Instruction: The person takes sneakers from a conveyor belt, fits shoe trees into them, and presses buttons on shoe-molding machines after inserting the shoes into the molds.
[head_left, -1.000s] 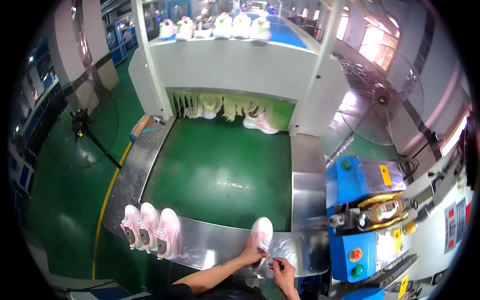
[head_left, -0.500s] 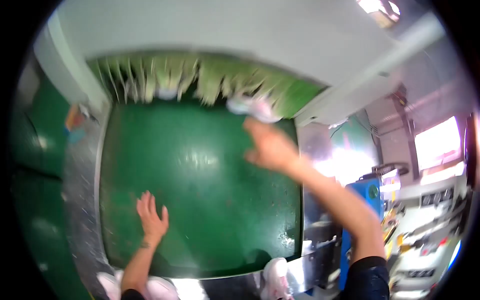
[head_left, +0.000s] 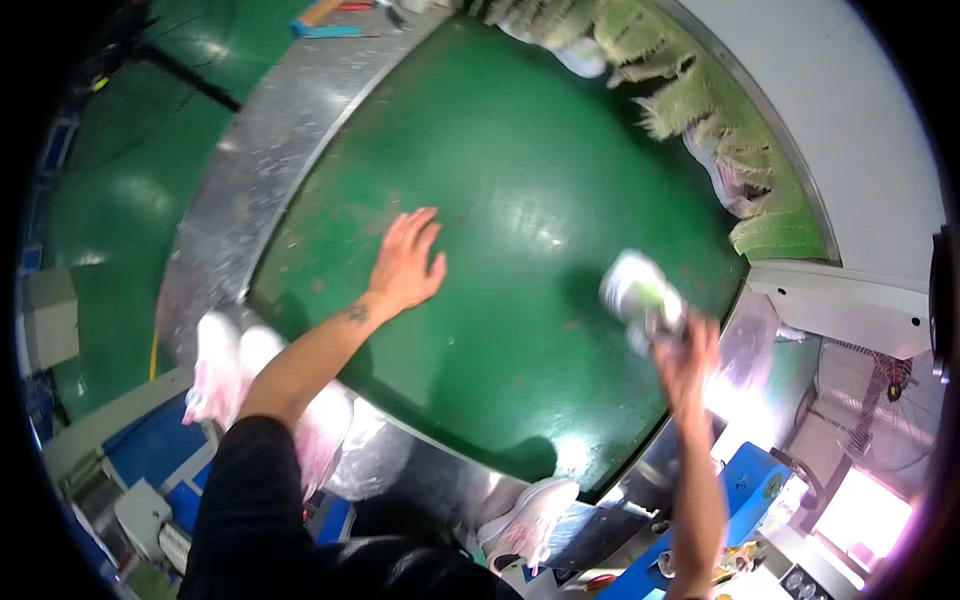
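Right hand (head_left: 688,362) with a blurred shoe (head_left: 642,290), green belt (head_left: 480,260) below.
In the head view, the right hand gripped this shoe right of centre, seemingly by its ankle end, though blur hid the exact hold. The left hand (head_left: 405,268) was empty, fingers loosely spread, near centre. Pink shoes (head_left: 215,372) sat on the metal edge (head_left: 235,200) at lower left, probably to stay off the belt. Half a second earlier, the right hand had reached towards the fringe (head_left: 640,60), no shoe clearly in it.
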